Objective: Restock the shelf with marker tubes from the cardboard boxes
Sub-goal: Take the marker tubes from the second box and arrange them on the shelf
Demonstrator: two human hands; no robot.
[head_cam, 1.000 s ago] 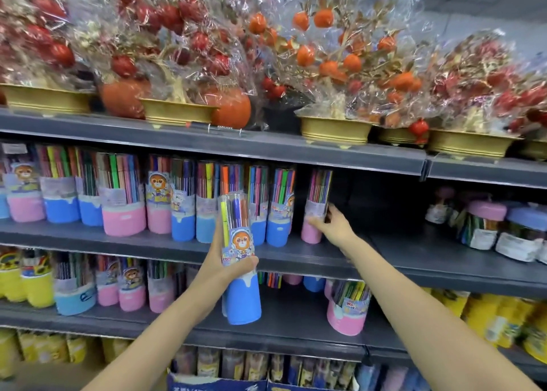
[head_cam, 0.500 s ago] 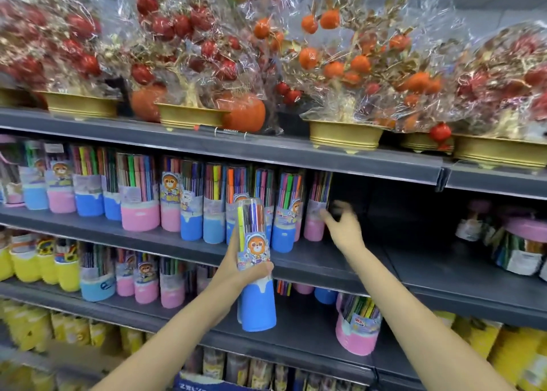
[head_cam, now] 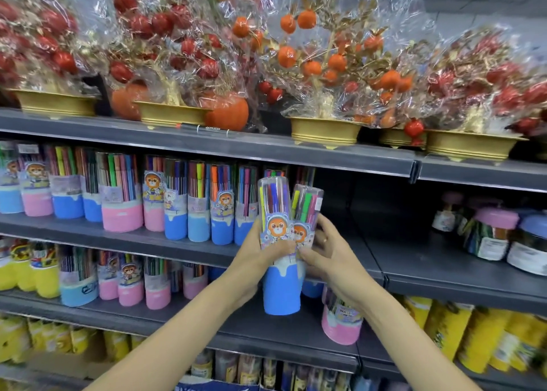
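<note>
My left hand (head_cam: 259, 262) grips a marker tube with a blue base (head_cam: 279, 290) upright in front of the middle shelf (head_cam: 414, 260). Right beside it a second marker tube (head_cam: 307, 205) leans slightly right, and my right hand (head_cam: 327, 253) holds it with fingers curled round its label. Its base is hidden behind the hands. A row of marker tubes (head_cam: 177, 210) with pink and blue bases stands on the middle shelf to the left, ending just behind the held tubes.
Wrapped ornamental fruit trees in gold pots (head_cam: 325, 130) fill the top shelf. Jars with pink and blue lids (head_cam: 491, 233) stand at the right of the middle shelf, with bare board between them and the row. More tubes (head_cam: 130, 284) and yellow packs (head_cam: 444, 331) sit below.
My right hand left the pink tube on the shelf, drew back and took hold of the second tube beside my left hand. The view moved closer and left.
</note>
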